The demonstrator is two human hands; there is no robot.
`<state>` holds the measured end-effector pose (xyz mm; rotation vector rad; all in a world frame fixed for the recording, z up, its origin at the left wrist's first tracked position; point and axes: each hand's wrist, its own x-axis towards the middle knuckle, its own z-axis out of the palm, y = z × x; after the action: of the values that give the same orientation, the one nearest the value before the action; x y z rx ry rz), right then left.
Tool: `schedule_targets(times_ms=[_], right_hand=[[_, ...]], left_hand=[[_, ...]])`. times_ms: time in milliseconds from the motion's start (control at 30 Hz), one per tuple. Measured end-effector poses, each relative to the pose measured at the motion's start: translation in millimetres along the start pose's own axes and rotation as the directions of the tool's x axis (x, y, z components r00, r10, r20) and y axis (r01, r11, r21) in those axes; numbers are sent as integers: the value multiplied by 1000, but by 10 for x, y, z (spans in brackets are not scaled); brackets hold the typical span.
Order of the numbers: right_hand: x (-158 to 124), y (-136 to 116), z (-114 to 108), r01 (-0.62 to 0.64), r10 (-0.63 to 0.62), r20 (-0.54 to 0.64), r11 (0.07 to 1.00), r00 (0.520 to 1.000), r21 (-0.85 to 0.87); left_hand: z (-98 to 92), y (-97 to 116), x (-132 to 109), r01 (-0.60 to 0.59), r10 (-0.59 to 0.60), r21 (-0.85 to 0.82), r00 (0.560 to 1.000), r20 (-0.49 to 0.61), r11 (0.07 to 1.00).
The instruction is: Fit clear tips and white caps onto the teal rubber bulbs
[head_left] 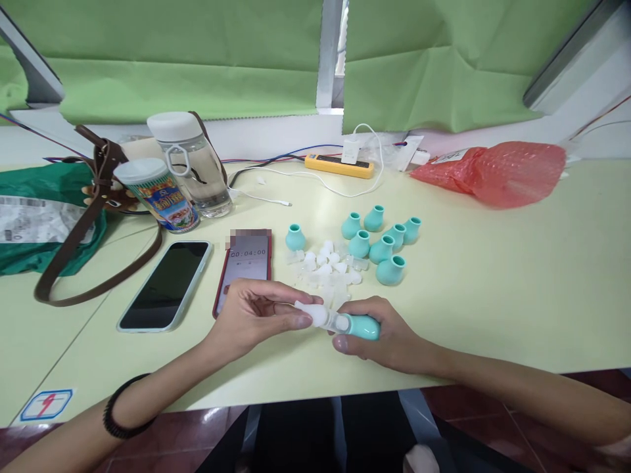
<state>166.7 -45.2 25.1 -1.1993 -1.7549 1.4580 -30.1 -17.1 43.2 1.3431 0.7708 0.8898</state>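
Note:
My left hand [261, 315] pinches a white tapered tip [315, 314] between thumb and fingers. In my right hand [389, 335] lies a teal squeeze bulb [363, 326], gripped on its side. A clear connector [338, 321] joins the tip to the bulb's neck, so the pieces form one line across both hands. Just beyond the hands is a pile of small white and clear plastic parts [325, 263]. Several more teal bulbs [382, 249] stand to the right of the pile, mouths upward, and a single teal bulb [295, 238] stands at its left.
Left of the hands lie a dark-screened phone [165, 286] and a phone running a timer [249, 259]. Behind them are a snack canister [160, 197], a water bottle [190, 164] and a brown strap [98, 282]. A yellow power strip [339, 167] and a red bag [517, 174] lie farther back.

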Motion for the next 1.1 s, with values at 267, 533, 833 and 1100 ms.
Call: schedule_targets(times_ms=[267,533,833,1100], right_hand=[[0,-21,-4,-50,50,26,998,998,-28],[28,3,8,-73,72,24,997,997,38],[15,29,31,-32,26,-65,994,998,-102],[24,62,37,35,-69,-113,960,991,-279]], left_hand=[[36,-39,4,7,-8,-27,1000,-21,1000],[34,-85,33,-10,10,6,997,-71,1000],[10,-96,44,23,-22,36,999,-26,999],[23,-82,54,29,-21,104,997,-78,994]])
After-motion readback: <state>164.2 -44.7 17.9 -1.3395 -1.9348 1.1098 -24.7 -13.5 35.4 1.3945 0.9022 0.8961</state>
